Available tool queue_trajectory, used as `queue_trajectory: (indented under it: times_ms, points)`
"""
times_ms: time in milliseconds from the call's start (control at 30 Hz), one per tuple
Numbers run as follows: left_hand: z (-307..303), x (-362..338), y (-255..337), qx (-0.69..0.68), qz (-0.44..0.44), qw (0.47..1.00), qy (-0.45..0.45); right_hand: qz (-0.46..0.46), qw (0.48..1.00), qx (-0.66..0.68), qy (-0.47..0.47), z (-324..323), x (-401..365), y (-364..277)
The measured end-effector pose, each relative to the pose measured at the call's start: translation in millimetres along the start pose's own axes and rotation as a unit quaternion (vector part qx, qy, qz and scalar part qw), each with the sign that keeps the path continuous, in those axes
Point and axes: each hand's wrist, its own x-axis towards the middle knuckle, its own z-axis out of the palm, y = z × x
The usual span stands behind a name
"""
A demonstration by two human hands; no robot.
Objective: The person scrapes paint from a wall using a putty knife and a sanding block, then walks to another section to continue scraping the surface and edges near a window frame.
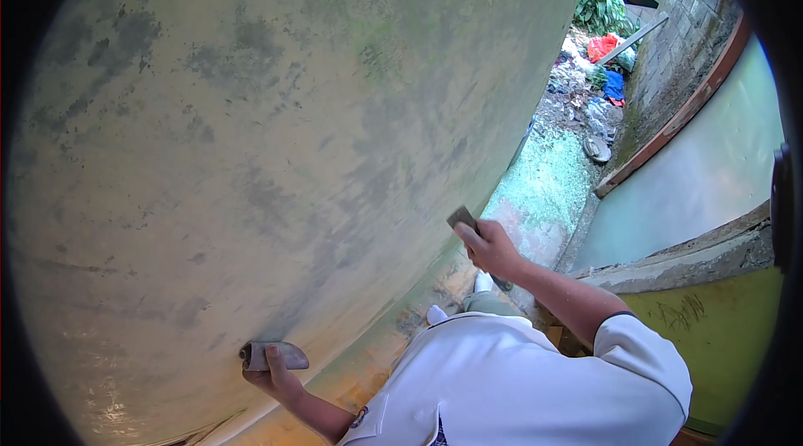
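My right hand (495, 250) is closed around a putty knife (461, 216). Its flat, dull blade points up toward the wall, and the handle end sticks out below my fist. At lower left, my left hand (276, 381) grips a grey curved, scoop-like piece (289, 355) with my thumb over its side. That piece is close against the wall; whether it touches cannot be made out. The large wall (251, 137) is pale beige-green with dark grey smears and rough patches, and some green stains near the top.
A narrow passage (544, 183) runs ahead at right. Rubbish (598, 70) with red and blue pieces lies at its far end near green plants (600, 1). A block wall (682, 36) and a pale panel with a reddish-brown edge (682, 107) stand along the right.
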Motion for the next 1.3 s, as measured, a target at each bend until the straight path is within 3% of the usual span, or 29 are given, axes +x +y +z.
queue_trajectory:
  times_ms: [67,133,233,333,400,467,533,567,700,900,967,1100,1167,1300]
  points:
    - [3.6,-1.0,1.4,-0.006,0.014,1.000,0.019,-0.067,0.994,-0.078,0.039,3.3,20.0,-30.1]
    - [0.5,-1.5,2.0,-0.004,0.009,1.000,0.007,-0.115,0.993,-0.003,0.033,7.2,27.8,-37.1]
    - [2.4,-0.3,-0.6,-0.005,0.009,1.000,0.013,-0.080,0.996,0.029,0.009,5.1,14.4,-36.2]
    - [3.6,0.4,-2.2,-0.003,0.021,1.000,0.023,-0.075,0.996,-0.022,0.034,0.5,4.8,-4.0]
    - [1.9,-0.4,-2.5,0.003,0.023,0.999,0.032,-0.016,1.000,-0.025,0.008,7.1,-1.4,11.0]
    - [1.0,0.0,-2.8,-0.004,0.022,1.000,0.013,-0.024,0.998,-0.059,0.010,13.7,10.2,-3.3]
    - [2.2,-2.3,1.9,-0.002,0.016,1.000,0.007,-0.066,0.996,0.052,0.016,20.0,25.1,-28.8]
    - [3.9,-0.1,3.8,-0.004,0.016,1.000,0.002,-0.043,0.996,0.074,-0.014,18.2,23.5,-26.3]
    - [-1.4,0.2,-4.7,0.004,0.005,1.000,0.017,-0.055,0.998,0.040,0.000,20.2,2.2,-20.7]
    - [1.7,0.7,-0.9,0.001,0.022,1.000,0.001,0.044,0.998,0.047,0.012,18.8,11.1,0.2]
    - [3.0,-1.7,-0.5,-0.002,0.007,1.000,0.029,-0.058,0.994,0.097,0.009,23.5,24.7,-29.3]
    - [-2.5,-0.2,-3.3,0.006,0.008,1.000,0.008,-0.040,0.994,0.105,0.007,18.7,11.6,-28.4]
    - [2.8,0.8,1.5,0.007,0.026,1.000,0.005,-0.087,0.996,0.021,0.027,20.6,5.7,-20.7]
    - [4.4,-1.2,0.3,-0.002,0.021,0.999,0.034,-0.105,0.993,-0.014,0.050,26.4,13.1,-54.4]
